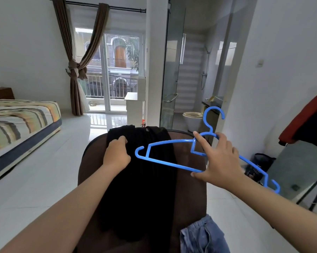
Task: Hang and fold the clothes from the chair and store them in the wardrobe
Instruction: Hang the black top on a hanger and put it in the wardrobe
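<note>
Your left hand point(116, 152) is clenched on the black garment point(141, 179) near the chair's top edge; the fabric drapes over the backrest of the brown chair point(188, 157) and down across the seat. Your right hand point(219, 157) pinches the blue plastic hanger point(165, 163) at its centre, index finger through the neck loop, thumb under the bottom bar. The hanger is in the air above the chair's right side, tilted, its left tip just beside your left wrist.

Risks from here:
- That left hanger tip is close to the cloth. Pull the garment up now and it can snag on the tip.
- You grip one bunch of fabric only. Lifting one-handed likely drags the rest off the seat onto the floor.
- A denim item point(203, 234) sits at the seat's front right edge. It may slide off if the black garment tugs it.
- The hanger's long right arm swings near a dark tripod point(316, 190) by the right wall.

Room: striped mattress point(22, 121) at left, glossy white tile floor point(44, 161), tied brown curtain point(77, 70), balcony door point(121, 70), glass-walled bathroom with a toilet point(191, 119), red and black clothing point(309, 121) hanging at far right. No wardrobe in view.
</note>
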{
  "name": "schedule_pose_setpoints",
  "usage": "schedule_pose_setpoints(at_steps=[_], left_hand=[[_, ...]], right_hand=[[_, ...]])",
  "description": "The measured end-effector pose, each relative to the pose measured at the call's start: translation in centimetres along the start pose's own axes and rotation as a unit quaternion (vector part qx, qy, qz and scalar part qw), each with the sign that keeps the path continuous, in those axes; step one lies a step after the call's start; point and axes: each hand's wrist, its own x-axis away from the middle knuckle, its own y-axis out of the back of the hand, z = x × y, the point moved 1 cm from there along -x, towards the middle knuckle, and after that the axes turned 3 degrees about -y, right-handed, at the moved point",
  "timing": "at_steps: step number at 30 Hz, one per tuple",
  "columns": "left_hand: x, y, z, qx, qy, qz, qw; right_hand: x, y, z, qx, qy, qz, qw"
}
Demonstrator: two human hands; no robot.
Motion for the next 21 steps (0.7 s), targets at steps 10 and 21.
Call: schedule_pose_setpoints(at_steps=[10,21], left_hand=[[7.8,0.1,0.1,-0.078,0.052,0.185,0.978],[1.9,0.7,0.8,-0.064,0.052,-0.046,0.995]], right_hand=[[-1.6,-0.1,0.1,-0.014,-0.031,0.003,0.999],[-2.8,-3.0,1.2,-0.020,-0.004,0.005,1.000]])
